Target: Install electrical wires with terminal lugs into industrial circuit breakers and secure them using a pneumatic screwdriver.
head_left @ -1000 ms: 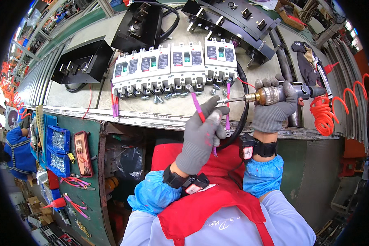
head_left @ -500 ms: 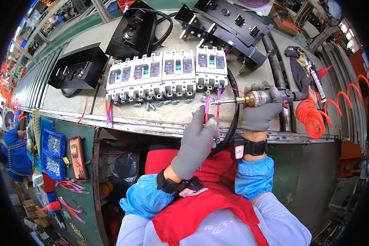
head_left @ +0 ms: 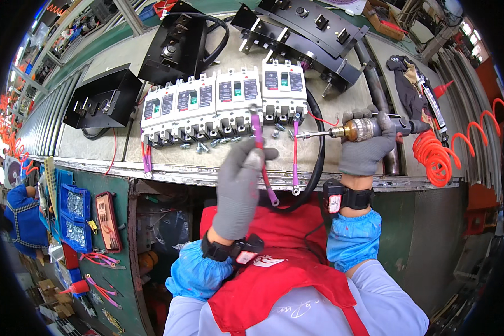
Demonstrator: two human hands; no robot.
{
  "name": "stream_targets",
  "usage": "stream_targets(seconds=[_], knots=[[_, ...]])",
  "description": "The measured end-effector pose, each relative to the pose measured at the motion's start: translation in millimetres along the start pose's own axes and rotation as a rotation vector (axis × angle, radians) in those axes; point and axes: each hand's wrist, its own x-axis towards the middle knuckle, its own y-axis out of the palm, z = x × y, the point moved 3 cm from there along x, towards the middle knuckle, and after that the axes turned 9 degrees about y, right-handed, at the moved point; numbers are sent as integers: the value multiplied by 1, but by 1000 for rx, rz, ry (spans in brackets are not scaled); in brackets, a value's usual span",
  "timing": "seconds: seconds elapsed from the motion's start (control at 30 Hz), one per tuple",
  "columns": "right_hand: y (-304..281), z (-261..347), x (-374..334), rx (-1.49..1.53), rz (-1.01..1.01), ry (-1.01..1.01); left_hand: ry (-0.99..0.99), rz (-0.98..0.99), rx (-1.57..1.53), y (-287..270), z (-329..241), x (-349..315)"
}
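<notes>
My left hand, in a grey glove, is closed on a short red wire with purple sleeves and ring terminals. The wire's upper end stands in front of the lower edge of a white circuit breaker. Another wire hangs down from the rightmost breaker. My right hand, gloved too, grips a power screwdriver lying level. Its bit points left, near that hanging wire's top. Loose bolts lie along the front of the breakers.
Black metal housings stand behind and left of the breakers. A thick black cable curves over the bench edge. An orange coiled hose lies at right. At lower left are blue bins of fasteners and spare wires.
My left hand has moved left with the wire, away from the hanging wire, and the wire's terminal has risen toward the breaker. My right hand and the screwdriver have shifted slightly right.
</notes>
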Motion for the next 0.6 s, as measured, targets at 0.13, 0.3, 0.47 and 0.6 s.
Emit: stream_targets(seconds=[0.13, 0.3, 0.47, 0.6], knots=[[3, 5, -3, -32, 11, -3, 87, -159, -132, -30, -12, 7], [8, 3, -7, 12, 81, 40, 79, -266, -389, -50, -3, 12], [11, 2, -13, -6, 173, 50, 103, -279, -456, -56, 6, 13], [11, 0, -13, -4, 139, 84, 88, -299, -487, -57, 11, 13]])
